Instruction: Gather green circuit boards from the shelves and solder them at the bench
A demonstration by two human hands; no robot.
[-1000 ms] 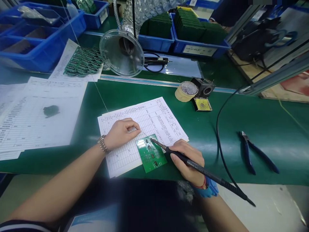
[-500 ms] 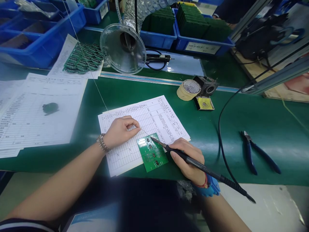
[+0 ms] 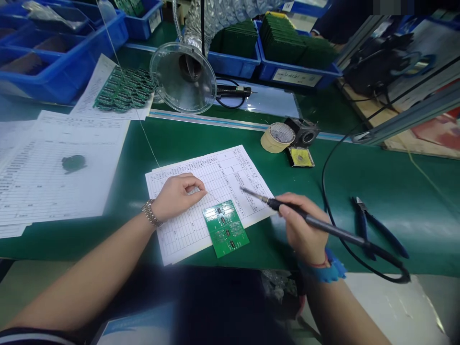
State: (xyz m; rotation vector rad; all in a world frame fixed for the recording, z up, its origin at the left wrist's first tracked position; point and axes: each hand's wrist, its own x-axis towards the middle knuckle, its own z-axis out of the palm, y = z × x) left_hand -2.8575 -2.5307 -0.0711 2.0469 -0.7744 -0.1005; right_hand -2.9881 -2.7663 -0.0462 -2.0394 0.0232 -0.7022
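Note:
My left hand (image 3: 179,195) pinches a thin solder wire (image 3: 212,196) between thumb and forefinger, its end reaching toward the top edge of a green circuit board (image 3: 226,229). The board lies partly on printed sheets (image 3: 183,235) and carries a column of several small dark parts. In my right hand (image 3: 305,225) is a soldering iron (image 3: 287,207), gripped like a pen. Its tip hangs over the sheets, up and to the right of the board and apart from it.
Flush cutters (image 3: 362,211) lie at the right. A round tin (image 3: 277,138), an iron stand (image 3: 305,132) and a yellow sponge (image 3: 301,156) sit farther back. Above the bench hangs a fume funnel (image 3: 183,79). Stacked boards (image 3: 124,88) and blue bins (image 3: 64,72) are at the left.
The soldering iron has lifted off the board and moved up and to the right with my right hand. My left hand has barely moved and keeps its pinch.

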